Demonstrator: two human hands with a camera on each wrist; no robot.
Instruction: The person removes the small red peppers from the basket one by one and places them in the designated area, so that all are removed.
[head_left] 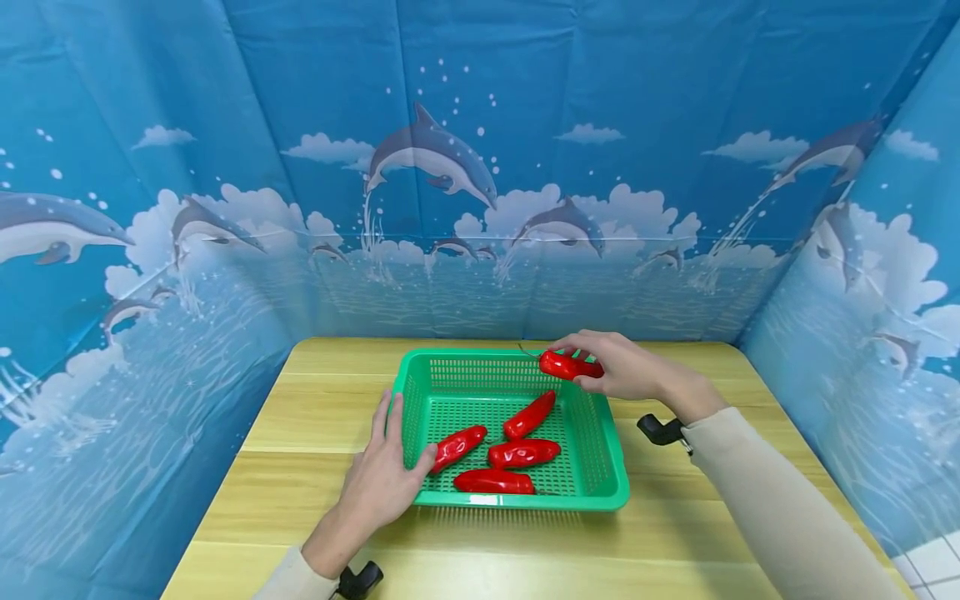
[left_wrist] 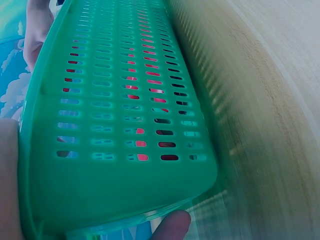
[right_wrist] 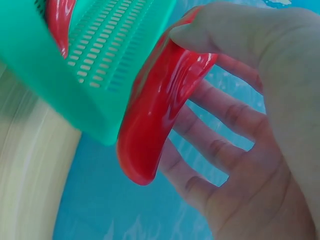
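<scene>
A red pepper [head_left: 558,365] is pinched between the thumb and fingers of my right hand [head_left: 618,367], above the back right corner of a green plastic basket [head_left: 617,467]. In the right wrist view, the glossy pepper [right_wrist: 155,110] hangs tilted beside the basket wall [right_wrist: 60,95]. Several more red peppers [head_left: 523,453] lie on the basket floor. My left hand [head_left: 382,479] holds the basket's front left corner, thumb over the rim and fingers along the left side. A fingertip [left_wrist: 172,226] shows beside the slotted wall [left_wrist: 115,185] in the left wrist view.
The basket stands on a light wooden table [head_left: 300,467]. Behind and at both sides hangs a blue curtain [head_left: 480,283] printed with dolphins. Black wrist mounts [head_left: 662,429] stick out near both sleeves.
</scene>
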